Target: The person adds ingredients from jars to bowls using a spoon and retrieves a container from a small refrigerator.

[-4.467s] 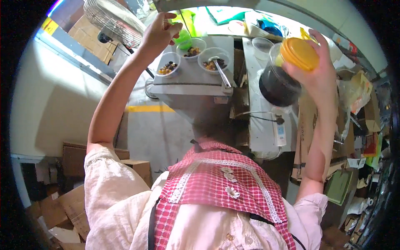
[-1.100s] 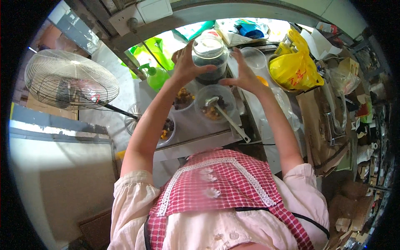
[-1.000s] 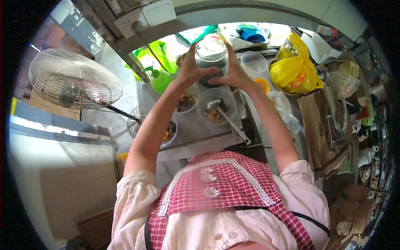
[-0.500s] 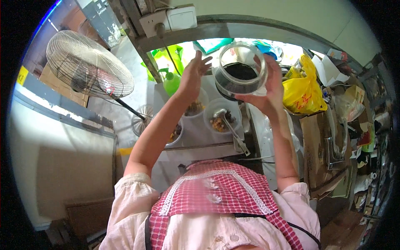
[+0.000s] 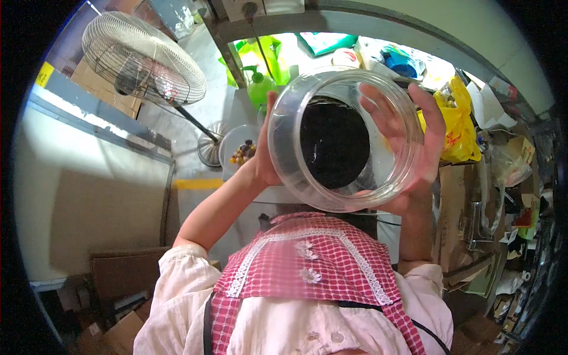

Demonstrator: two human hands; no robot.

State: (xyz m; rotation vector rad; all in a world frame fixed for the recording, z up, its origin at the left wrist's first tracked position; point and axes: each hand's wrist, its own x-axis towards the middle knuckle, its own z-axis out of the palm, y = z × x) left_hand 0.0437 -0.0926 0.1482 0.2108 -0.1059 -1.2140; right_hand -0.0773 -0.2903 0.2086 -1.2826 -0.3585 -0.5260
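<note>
A large clear plastic jar (image 5: 288,155) is held up close, its wide round mouth tilted towards me. A black, glossy round patch (image 5: 335,145) shows through the mouth; I cannot tell whether it lies inside or beyond the jar. My right hand (image 5: 423,148) grips the right side, fingers curved around the wall and partly seen through it. Against the left side rests my left hand (image 5: 267,160), closed on the jar, most of its fingers hidden behind it. Left of that hand, a pale bowl (image 5: 229,141) holds yellow and dark brown pieces.
Beyond the jar stands a green pump bottle (image 5: 259,92). A caged fan (image 5: 145,59) is at the far left. To the right are a yellow plastic bag (image 5: 458,139) and cardboard (image 5: 455,204). A cord (image 5: 260,50) hangs from the socket above.
The jar has come nearer and lower, its mouth turned more towards me. My left hand, open and apart from it before, is now against its left side. The view has shifted slightly.
</note>
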